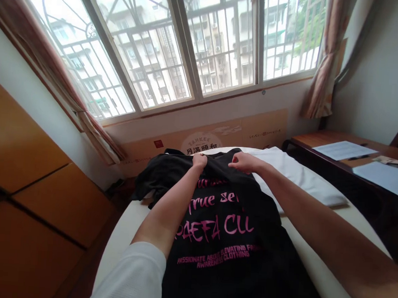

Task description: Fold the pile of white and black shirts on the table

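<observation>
A black T-shirt (211, 275) with pink lettering is spread over a round white table (125, 248), its lower part running toward me. My left hand (200, 160) is closed on the shirt's cloth near the collar, at the far side of the table. To the right of it, my right hand (243, 162) has its thumb and fingers pinched together at the shirt's upper edge; the cloth between the fingertips is hard to make out. Bunched dark cloth (164, 169) lies to the left of my left hand. Folded white cloth (298, 177) rests beside the shirt, under my right forearm.
Beyond the table a long cardboard panel (268, 126) with printed characters leans below a barred window (222, 47). At the right stands a wooden desk (307, 140) with sheets of paper (343, 150) and a pen. Orange-brown cabinets (32, 166) line the left side.
</observation>
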Demonstrator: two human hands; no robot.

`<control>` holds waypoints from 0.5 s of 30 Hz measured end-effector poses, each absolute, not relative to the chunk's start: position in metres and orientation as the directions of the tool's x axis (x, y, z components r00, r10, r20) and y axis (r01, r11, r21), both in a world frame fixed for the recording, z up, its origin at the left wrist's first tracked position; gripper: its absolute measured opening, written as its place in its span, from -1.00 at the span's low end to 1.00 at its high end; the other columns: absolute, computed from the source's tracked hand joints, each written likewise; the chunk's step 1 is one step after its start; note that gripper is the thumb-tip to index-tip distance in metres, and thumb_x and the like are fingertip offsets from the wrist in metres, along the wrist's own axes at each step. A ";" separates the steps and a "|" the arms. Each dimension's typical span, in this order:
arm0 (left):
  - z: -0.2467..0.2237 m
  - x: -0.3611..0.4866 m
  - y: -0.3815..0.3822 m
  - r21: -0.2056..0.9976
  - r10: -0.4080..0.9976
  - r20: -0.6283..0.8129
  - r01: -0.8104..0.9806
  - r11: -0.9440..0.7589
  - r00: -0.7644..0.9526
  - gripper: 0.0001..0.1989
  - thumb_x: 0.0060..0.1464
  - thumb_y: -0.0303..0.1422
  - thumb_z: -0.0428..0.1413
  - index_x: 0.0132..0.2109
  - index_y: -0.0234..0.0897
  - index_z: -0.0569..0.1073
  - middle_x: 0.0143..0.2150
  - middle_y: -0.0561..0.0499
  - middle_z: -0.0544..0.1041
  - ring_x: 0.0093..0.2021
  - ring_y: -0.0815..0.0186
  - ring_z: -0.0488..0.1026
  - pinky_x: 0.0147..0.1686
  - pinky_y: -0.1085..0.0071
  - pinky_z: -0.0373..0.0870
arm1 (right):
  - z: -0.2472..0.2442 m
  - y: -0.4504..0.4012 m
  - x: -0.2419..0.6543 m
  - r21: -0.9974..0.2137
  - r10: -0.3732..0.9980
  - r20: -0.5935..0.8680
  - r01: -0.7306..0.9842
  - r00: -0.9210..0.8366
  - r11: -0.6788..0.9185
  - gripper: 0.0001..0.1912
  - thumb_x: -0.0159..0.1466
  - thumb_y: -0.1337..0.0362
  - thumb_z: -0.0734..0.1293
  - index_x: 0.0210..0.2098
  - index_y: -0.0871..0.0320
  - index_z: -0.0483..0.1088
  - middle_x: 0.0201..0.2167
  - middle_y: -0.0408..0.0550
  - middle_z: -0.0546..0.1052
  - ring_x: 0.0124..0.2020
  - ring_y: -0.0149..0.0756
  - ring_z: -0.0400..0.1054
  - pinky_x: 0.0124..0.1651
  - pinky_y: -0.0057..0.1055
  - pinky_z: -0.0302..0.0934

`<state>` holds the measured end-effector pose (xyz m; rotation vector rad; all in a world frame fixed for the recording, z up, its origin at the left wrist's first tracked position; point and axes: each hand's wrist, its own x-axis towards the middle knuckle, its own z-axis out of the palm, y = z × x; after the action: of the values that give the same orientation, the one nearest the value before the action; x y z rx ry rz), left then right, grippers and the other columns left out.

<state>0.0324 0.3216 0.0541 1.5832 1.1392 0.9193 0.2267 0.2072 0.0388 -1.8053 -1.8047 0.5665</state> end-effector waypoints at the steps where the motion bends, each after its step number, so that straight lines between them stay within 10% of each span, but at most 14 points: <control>1: 0.056 0.032 0.311 0.935 0.964 0.110 0.304 -0.183 0.240 -0.87 0.26 -0.57 0.07 -0.25 -0.27 0.35 -0.24 -0.03 0.49 -0.21 0.43 0.45 -0.09 0.49 0.36 | 0.035 0.206 0.230 -0.622 1.000 -0.005 0.783 0.013 -0.013 -0.76 0.30 0.14 0.44 -0.34 0.21 0.52 -0.49 0.03 0.59 -0.53 -0.18 0.47 -0.37 -0.29 0.37; 6: 0.058 0.041 0.204 0.635 0.725 0.350 0.419 -0.649 0.594 -0.86 0.19 -0.56 0.11 -0.23 -0.20 0.41 -0.20 -0.06 0.52 -0.10 0.22 0.49 0.00 0.29 0.44 | 0.011 0.209 0.234 -0.621 0.987 -0.153 0.781 -0.040 -0.065 -0.74 0.13 0.19 0.55 -0.52 0.17 0.46 -0.68 -0.13 0.44 -0.65 -0.28 0.35 -0.47 -0.32 0.34; 11: 0.059 0.030 0.049 0.356 -0.109 0.053 -0.121 -0.927 0.993 -0.60 0.10 -0.50 0.11 0.10 -0.24 0.47 0.09 -0.09 0.54 0.06 0.13 0.50 0.10 0.22 0.41 | -0.001 0.207 0.243 -0.643 0.998 -0.067 0.765 -0.012 -0.034 -0.81 0.16 0.18 0.51 -0.43 0.15 0.51 -0.62 -0.14 0.47 -0.56 -0.30 0.36 -0.43 -0.39 0.27; 15: 0.063 0.019 -0.024 0.208 -0.279 -0.172 -0.242 -0.948 0.945 -0.58 0.26 -0.39 0.11 0.24 -0.34 0.37 0.04 -0.18 0.56 -0.03 0.10 0.50 0.04 0.17 0.40 | -0.004 0.201 0.244 -0.598 1.000 0.028 0.801 0.008 0.010 -0.91 0.18 0.28 0.48 -0.39 0.14 0.52 -0.39 -0.07 0.61 -0.32 -0.23 0.48 -0.29 -0.43 0.26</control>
<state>0.0193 -0.0240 0.0627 2.9150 -0.3945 -0.2974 0.2436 0.2010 -0.0036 -1.8420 -1.8435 0.5840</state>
